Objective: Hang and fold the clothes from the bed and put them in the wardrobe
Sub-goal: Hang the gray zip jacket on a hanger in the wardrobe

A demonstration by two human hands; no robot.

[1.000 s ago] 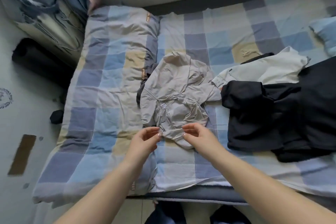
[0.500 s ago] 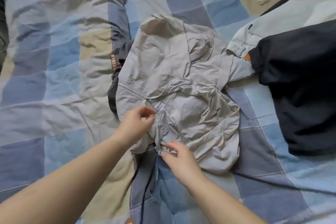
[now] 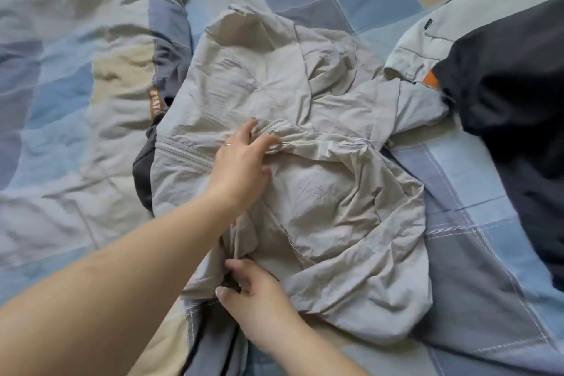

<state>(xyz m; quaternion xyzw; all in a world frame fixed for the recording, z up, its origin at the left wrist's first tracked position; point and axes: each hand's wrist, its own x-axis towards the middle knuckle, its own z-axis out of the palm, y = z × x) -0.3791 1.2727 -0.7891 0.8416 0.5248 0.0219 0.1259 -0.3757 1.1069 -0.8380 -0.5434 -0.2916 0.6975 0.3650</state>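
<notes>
Since half a second ago, your left hand [image 3: 241, 159] is reaching up-frame, fingers spread on the grey jacket [image 3: 305, 162] by its zipper. Your right hand [image 3: 256, 293], lower centre, is pinching the hem; keep smoothing outward before you start folding.

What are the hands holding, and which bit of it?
The grey jacket. Left hand touches near its zipper; right hand pinches its bunched near edge.

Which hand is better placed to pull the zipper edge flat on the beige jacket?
The left hand, I think. Its fingers already lie on the jacket at the zipper, near the middle. The right hand is lower, pinching a fold at the near edge, away from the zipper.
</notes>
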